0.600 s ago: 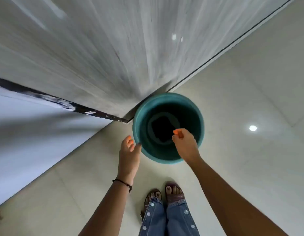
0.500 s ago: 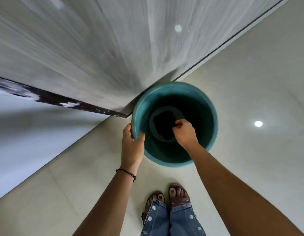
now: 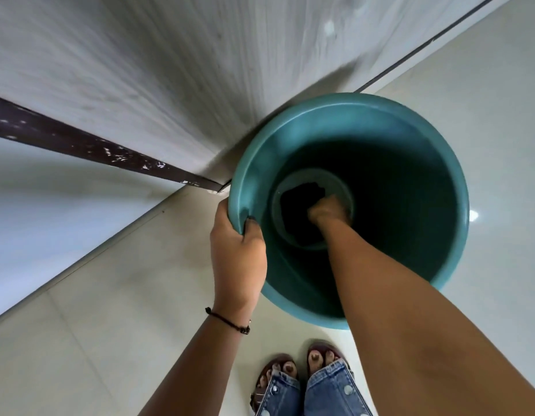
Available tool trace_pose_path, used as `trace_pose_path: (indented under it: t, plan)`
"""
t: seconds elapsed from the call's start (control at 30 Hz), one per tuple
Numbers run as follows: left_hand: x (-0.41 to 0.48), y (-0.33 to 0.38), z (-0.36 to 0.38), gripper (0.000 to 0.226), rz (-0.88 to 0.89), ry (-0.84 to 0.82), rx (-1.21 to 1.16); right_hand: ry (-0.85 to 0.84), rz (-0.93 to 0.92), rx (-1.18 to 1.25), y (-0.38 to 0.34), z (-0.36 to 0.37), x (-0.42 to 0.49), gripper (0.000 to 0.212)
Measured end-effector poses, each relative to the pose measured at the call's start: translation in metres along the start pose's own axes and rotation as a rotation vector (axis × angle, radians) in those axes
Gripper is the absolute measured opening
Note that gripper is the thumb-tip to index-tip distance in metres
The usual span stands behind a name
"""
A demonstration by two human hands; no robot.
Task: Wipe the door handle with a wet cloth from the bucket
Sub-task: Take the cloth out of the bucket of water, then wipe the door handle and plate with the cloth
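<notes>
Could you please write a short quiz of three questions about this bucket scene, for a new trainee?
1. True or false: the left hand grips the rim of the teal bucket.
2. Where is the right hand?
A. on the door
B. deep in the bucket, at the dark cloth
C. on the floor
3. Fill in: the bucket stands on the floor beside the grey ____.

Key:
1. True; the thumb is hooked over the rim.
2. B; whether the fingers have closed on the cloth cannot be told.
3. door
</notes>
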State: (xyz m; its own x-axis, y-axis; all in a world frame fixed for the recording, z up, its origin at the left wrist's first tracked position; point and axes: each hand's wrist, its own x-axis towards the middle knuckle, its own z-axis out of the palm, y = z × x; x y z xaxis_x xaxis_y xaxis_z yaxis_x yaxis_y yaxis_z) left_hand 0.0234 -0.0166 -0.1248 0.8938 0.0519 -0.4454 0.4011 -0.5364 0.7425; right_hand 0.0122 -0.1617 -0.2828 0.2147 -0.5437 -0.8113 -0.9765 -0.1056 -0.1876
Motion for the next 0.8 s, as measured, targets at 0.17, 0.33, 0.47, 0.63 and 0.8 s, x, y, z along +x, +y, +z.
trace_pose_path:
  t: [0.17, 0.33, 0.47, 0.63, 0.8]
  plan:
    - [-0.01, 0.017, -0.013, 0.04, -0.108, -0.108, -0.013, -0.045, -0.142, 0.208, -0.011, -0.048, -0.085, 0.04]
    - [-0.079, 0.091, -0.066, 0.063, -0.249, -0.143, -0.095, -0.164, -0.289, 0.55, -0.005, -0.14, -0.253, 0.005]
    - [-0.164, 0.17, -0.152, 0.058, -0.318, -0.35, -0.399, -0.323, -0.414, 0.59, 0.0, -0.223, -0.412, 0.019]
    - [-0.27, 0.245, -0.278, 0.046, -0.277, -0.34, -0.574, -0.508, -0.464, 0.573, -0.004, -0.273, -0.576, 0.033]
    - [-0.356, 0.264, -0.399, 0.013, -0.196, -0.178, -0.691, -0.453, -0.664, 0.403, -0.009, -0.261, -0.709, 0.039]
